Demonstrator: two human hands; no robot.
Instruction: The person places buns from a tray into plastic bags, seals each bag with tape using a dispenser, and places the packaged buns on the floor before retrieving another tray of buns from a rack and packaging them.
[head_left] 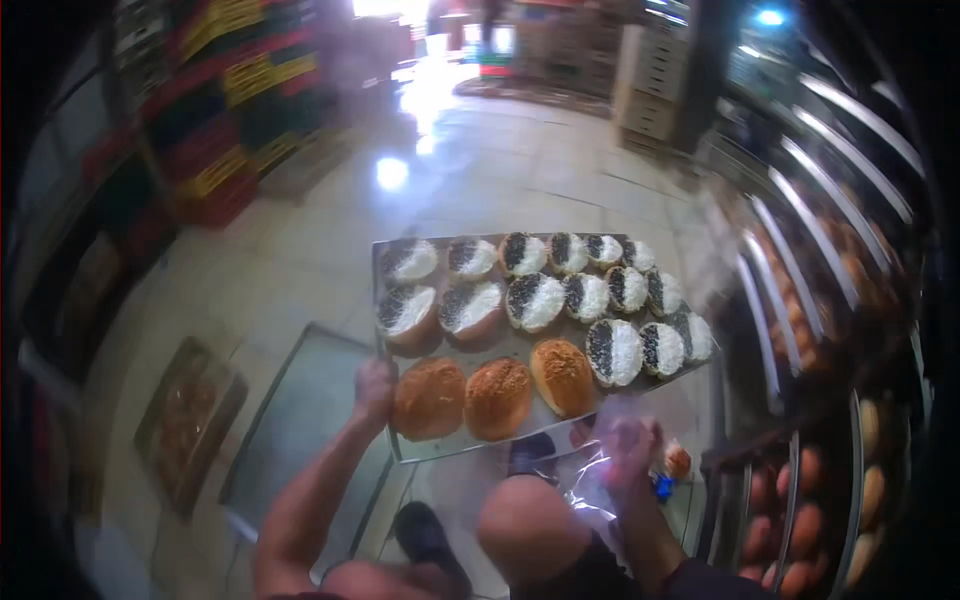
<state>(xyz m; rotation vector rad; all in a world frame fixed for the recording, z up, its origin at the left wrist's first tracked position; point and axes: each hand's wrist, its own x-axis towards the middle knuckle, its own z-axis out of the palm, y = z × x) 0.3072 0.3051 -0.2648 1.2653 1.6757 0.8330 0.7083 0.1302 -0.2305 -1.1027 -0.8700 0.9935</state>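
Note:
A metal tray (490, 448) of bread rolls is held out in front of me. My left hand (375, 390) is closed on its left edge, near the front corner. Several rolls on it have tops half dark, half white, such as the roll (535, 301) in the middle row. Along the near side lie brown crumb-topped rolls (497, 398). My right hand (630, 448), blurred, is closed on a clear crinkled plastic bag (592, 485) just off the tray's near right edge. Whether it also touches the tray I cannot tell.
Racks with trays of buns (805, 510) stand close on the right. An empty-looking tray (305, 430) and a box of baked goods (190, 425) lie on the floor at left. Stacked colored crates (225, 110) stand behind. My knee (535, 525) is below the tray.

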